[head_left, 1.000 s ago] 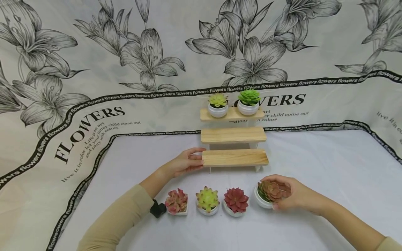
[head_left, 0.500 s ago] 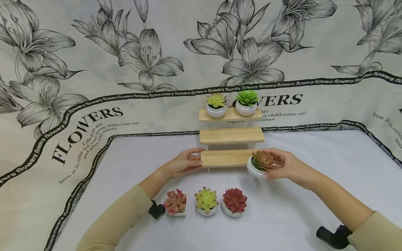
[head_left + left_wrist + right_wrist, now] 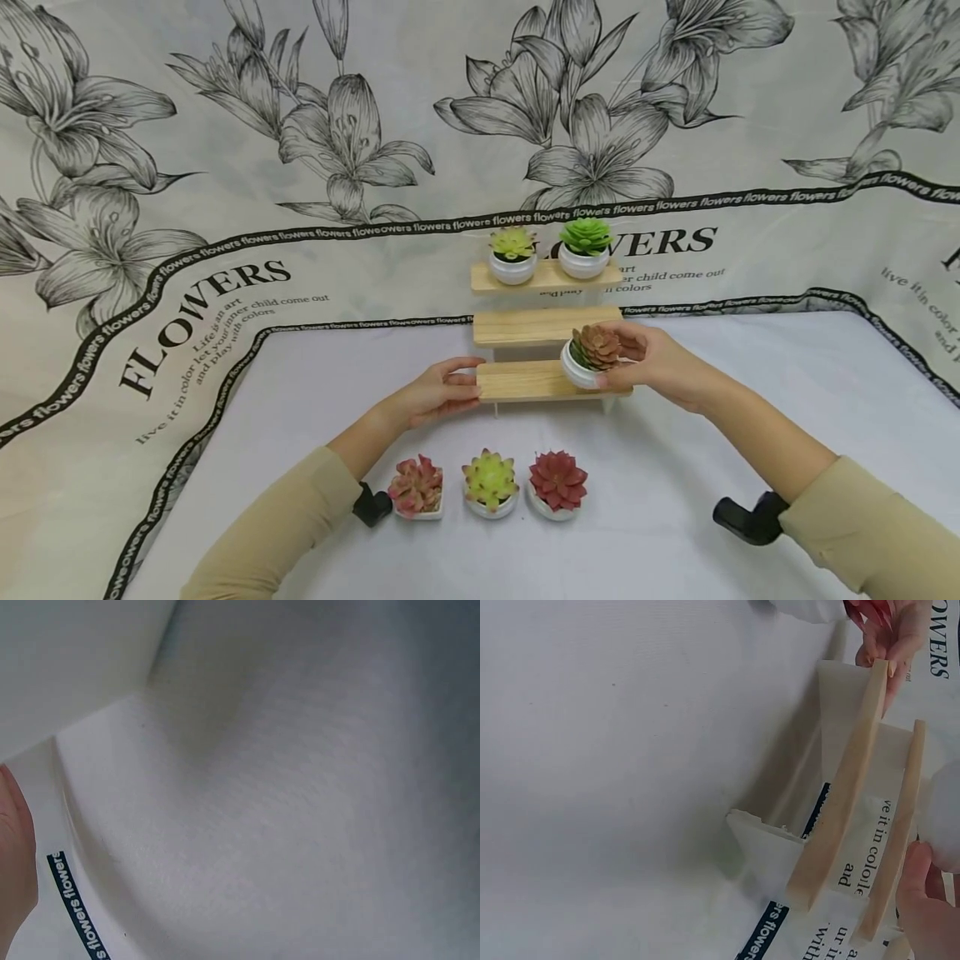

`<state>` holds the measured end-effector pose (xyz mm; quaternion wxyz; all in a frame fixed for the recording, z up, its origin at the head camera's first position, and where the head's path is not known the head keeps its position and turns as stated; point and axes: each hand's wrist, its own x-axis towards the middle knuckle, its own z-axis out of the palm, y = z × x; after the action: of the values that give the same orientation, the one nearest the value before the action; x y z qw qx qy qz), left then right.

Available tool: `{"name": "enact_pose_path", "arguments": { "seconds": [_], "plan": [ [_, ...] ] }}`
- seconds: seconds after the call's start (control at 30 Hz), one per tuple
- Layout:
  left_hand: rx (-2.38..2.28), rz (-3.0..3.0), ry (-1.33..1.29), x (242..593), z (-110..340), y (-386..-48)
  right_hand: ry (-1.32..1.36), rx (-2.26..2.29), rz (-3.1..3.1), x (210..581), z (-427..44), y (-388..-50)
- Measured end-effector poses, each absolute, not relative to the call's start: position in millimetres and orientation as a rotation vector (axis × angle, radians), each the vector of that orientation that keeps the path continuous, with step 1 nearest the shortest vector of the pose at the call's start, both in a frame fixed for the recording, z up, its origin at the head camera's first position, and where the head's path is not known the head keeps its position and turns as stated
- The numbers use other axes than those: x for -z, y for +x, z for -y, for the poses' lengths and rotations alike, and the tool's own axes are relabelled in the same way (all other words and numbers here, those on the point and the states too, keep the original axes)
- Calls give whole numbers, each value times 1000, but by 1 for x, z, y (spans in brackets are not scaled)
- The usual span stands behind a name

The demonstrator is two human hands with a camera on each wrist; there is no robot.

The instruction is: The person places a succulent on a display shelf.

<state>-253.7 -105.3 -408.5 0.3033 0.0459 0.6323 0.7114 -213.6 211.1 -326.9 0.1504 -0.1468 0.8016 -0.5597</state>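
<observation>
A three-step wooden display stand (image 3: pixel 517 382) with white supports stands at the back of the table. My left hand (image 3: pixel 431 395) holds the left end of its lowest board, fingers at the edge. My right hand (image 3: pixel 663 367) grips a potted succulent (image 3: pixel 597 347) with reddish-brown leaves and a round white pot, tilted to the left. In the head view that pot overlaps the right part of the lowest board. The right wrist view shows the white pot (image 3: pixel 943 817) beside the boards, off the lowest one. Only a sliver of hand (image 3: pixel 13 859) shows in the left wrist view.
On the top board sit a yellow-green succulent (image 3: pixel 513 254) and a bright green one (image 3: pixel 586 248). In front stand a pink succulent (image 3: pixel 417 487), a yellow-green one (image 3: pixel 491 483) and a dark red one (image 3: pixel 557 485). A flower-printed cloth (image 3: pixel 405 275) hangs behind.
My right hand has lifted the reddish-brown succulent from the row's right end and carried it up and left to the stand. My left hand keeps its hold on the lowest board.
</observation>
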Motion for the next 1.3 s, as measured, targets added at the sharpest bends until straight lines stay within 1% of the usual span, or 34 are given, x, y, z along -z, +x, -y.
{"name": "enact_pose_path", "arguments": {
  "seconds": [0.43,0.97,1.3],
  "plan": [
    [-1862,-1690,157,407,106,-256,-396,1644,-2285,315,-189,-237],
    [-1866,-1680,104,402,107,-252,-388,1659,-2318,318,-153,-261],
    [-1879,-1660,117,404,105,-252,-310,1612,-2402,320,-140,-272]
  ]
}}
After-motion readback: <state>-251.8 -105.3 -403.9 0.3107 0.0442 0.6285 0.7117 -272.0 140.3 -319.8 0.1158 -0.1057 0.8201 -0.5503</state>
